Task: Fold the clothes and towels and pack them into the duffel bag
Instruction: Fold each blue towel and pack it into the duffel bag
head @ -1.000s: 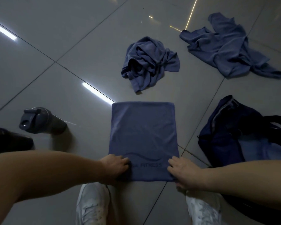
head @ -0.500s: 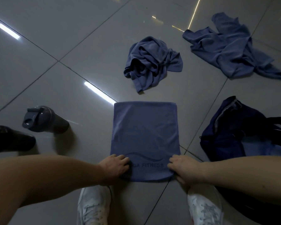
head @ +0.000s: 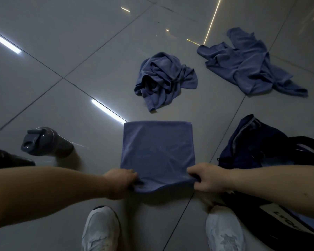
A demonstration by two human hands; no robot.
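A folded blue towel (head: 157, 151) lies on the grey floor in front of me. My left hand (head: 119, 180) pinches its near left corner and my right hand (head: 205, 177) pinches its near right corner. The near edge is lifted off the floor and curls upward, hiding the printed lettering. A crumpled blue cloth (head: 163, 79) lies beyond the towel. A second blue garment (head: 248, 65) is spread out at the far right. The dark navy duffel bag (head: 256, 144) sits open to the right, partly hidden by my right forearm.
A grey bottle (head: 45, 144) lies on its side at the left, with a shiny black object (head: 5, 161) beside it. My two white shoes (head: 101, 229) (head: 225, 232) stand at the bottom of the view. Tiled floor (head: 80, 51) stretches ahead.
Both hands went from resting on the towel's near corners to pinching them. The near edge has come up off the floor and started folding away from me.
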